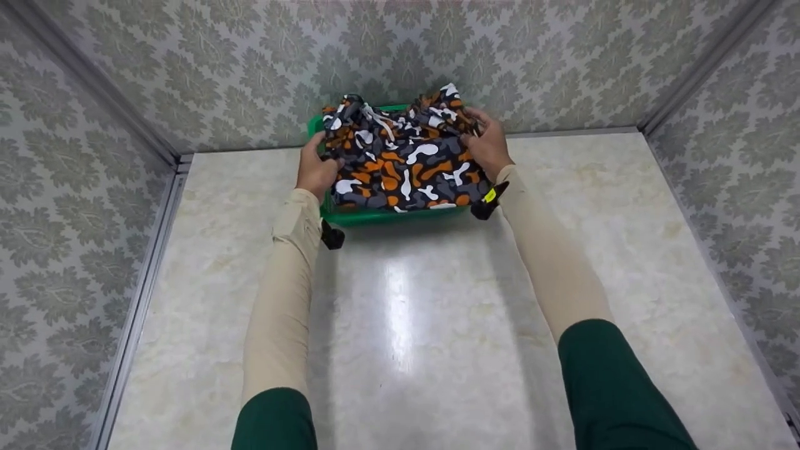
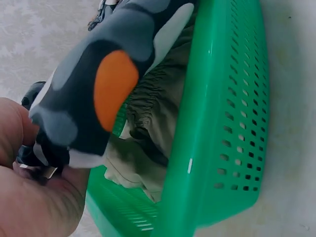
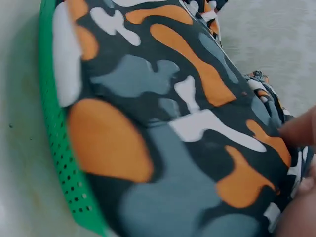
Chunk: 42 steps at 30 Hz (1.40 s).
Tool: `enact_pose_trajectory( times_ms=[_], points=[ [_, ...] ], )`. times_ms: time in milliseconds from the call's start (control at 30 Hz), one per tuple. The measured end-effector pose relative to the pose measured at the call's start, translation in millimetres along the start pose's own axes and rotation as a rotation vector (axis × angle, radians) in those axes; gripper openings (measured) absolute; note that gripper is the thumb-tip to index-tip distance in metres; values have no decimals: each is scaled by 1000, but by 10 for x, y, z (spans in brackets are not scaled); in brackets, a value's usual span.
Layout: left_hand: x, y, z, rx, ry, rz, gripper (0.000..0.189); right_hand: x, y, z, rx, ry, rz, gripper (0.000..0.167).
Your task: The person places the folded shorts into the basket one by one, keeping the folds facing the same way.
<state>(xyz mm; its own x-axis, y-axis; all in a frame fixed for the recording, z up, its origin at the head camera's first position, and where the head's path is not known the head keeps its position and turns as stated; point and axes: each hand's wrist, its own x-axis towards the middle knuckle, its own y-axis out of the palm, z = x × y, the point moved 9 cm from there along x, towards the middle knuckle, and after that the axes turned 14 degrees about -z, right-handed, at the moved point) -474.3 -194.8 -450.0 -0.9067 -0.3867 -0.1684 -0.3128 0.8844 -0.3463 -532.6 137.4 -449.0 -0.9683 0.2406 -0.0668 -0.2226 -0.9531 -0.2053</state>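
A folded garment [image 1: 412, 169] in black, grey, orange and white blotches, with a white drawstring [image 1: 380, 122] near its bunched far side, lies over a green plastic basket [image 1: 400, 217]. My left hand [image 1: 317, 167] grips its left edge, thumb on top; in the left wrist view that edge of the garment [image 2: 116, 89] is lifted above the rim. The right edge is pinched by my right hand [image 1: 489, 144], partly cut off in the right wrist view. Under the garment, inside the basket [image 2: 202, 123], an olive-brown cloth [image 2: 153, 108] with a gathered band shows.
The basket stands on a pale marbled table [image 1: 400, 325], close to the patterned back wall [image 1: 406, 50]. Similar wall panels rise at left [image 1: 69, 219] and right [image 1: 744, 156]. Slotted holes line the basket's side.
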Motion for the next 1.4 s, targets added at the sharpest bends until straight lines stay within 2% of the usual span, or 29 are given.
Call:
enact_pose_trajectory(
  times_ms=[133, 233, 367, 500, 567, 633, 700, 767, 833, 900, 967, 1033, 1067, 1133, 1233, 1300, 1400],
  points=[
    [38, 17, 38, 34, 33, -44, 75, 21, 31, -24, -67, -117, -52, 52],
    [69, 21, 68, 109, 75, -72, 74, 12, 58, -35, -167, -199, -60, 52],
    [25, 91, 132, 316, 176, -67, 79, -70, 133, -99, -351, -277, -14, 55],
    [-126, 195, 122, 566, 335, -83, 95, -229, 257, -120, -520, -365, 67, 60],
    [-202, 256, 104, 683, 387, -75, 99, -304, 316, -128, -614, -386, 106, 64],
    [-233, 326, 119, 761, 389, -36, 96, -349, 352, -147, -700, -376, 141, 69],
    [-228, 388, 159, 812, 359, 22, 88, -369, 374, -160, -772, -358, 175, 69],
    [-206, 420, 208, 838, 310, 63, 81, -388, 378, -164, -826, -335, 186, 60],
    [-190, 426, 225, 872, 296, 63, 78, -418, 383, -139, -876, -347, 173, 50],
    [-201, 441, 199, 935, 354, 47, 79, -469, 416, -83, -931, -424, 139, 45],
    [-225, 481, 144, 995, 448, 27, 77, -522, 483, -50, -952, -496, 134, 47],
    [-243, 541, 104, 1037, 524, 31, 75, -557, 576, -79, -952, -525, 194, 57],
    [-244, 572, 105, 1047, 538, 46, 75, -567, 628, -121, -947, -512, 248, 59],
    [-228, 634, 162, 1044, 496, 117, 78, -577, 716, -254, -950, -436, 375, 62],
    [-197, 696, 310, 1045, 366, 244, 81, -581, 791, -458, -988, -306, 537, 65],
    [-188, 724, 398, 1032, 294, 317, 81, -586, 817, -561, -1007, -235, 613, 66],
    [-185, 745, 479, 1014, 242, 376, 81, -597, 838, -669, -1006, -138, 674, 68]
  ],
)
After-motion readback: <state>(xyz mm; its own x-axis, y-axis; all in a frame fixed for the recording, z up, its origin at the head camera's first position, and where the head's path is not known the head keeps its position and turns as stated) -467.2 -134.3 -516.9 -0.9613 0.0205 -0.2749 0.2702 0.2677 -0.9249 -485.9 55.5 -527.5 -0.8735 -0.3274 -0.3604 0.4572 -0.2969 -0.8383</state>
